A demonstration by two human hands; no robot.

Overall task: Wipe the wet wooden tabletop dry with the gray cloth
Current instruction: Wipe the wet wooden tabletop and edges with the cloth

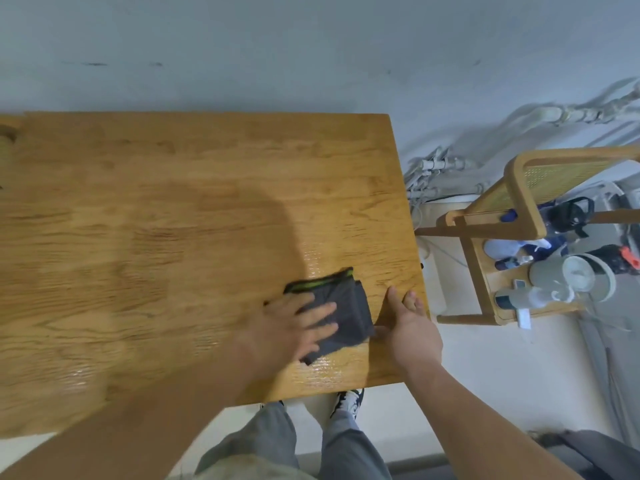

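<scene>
The wooden tabletop [173, 202] is filling most of the view and is running up against a pale wall, with glistening wet patches [325, 370] showing along its near edge and just beyond the cloth. To its right, well apart from the table's edge, a wooden cart [483, 292] with a woven cane side panel is standing on the floor, and its tray is holding a crowded cluster of items. The person's left hand [294, 323] is pressing down flat on the tabletop near its right front corner, fingers spread wide and straight, not curling round anything, and is covering the near left part of the gray cloth [349, 306]. The right hand [412, 327] is resting open just beside the table's right edge, fingers straight and fingertips touching the wood; whether its thumb is meeting the cloth's corner I cannot tell. The cloth is lying folded between the two hands, a green stripe running along its far edge. In the cart's tray a gray cup [550, 277] is sitting among blue and white spray bottles [519, 247], with a pale bottle [519, 299] nearest the front rim.
</scene>
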